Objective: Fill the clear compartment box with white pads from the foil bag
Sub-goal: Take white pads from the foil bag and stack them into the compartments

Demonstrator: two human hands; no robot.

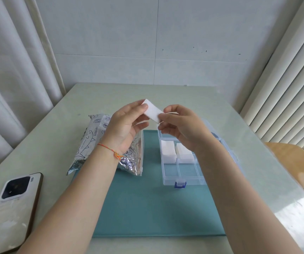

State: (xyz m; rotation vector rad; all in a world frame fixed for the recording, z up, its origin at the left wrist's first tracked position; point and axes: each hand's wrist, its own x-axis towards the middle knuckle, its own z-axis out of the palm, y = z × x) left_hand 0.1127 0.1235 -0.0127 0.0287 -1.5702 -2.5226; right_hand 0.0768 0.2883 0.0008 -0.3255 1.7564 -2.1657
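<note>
- While the foil bag (99, 142) lies on its side at the left edge of the teal mat (147, 208), the left hand (127, 125) pinches the far-left end of a white pad (152, 110) held above the desk (257, 180).
- Gripping the pad's near-right end between thumb and fingertips, the right hand (180, 125) appears the nearer to the target; the pad's long axis slants from far left to near right.
- Directly below and toward the person from the right hand sits the clear compartment box (181, 173), two compartments holding pads, the near row apparently unfilled.
</note>
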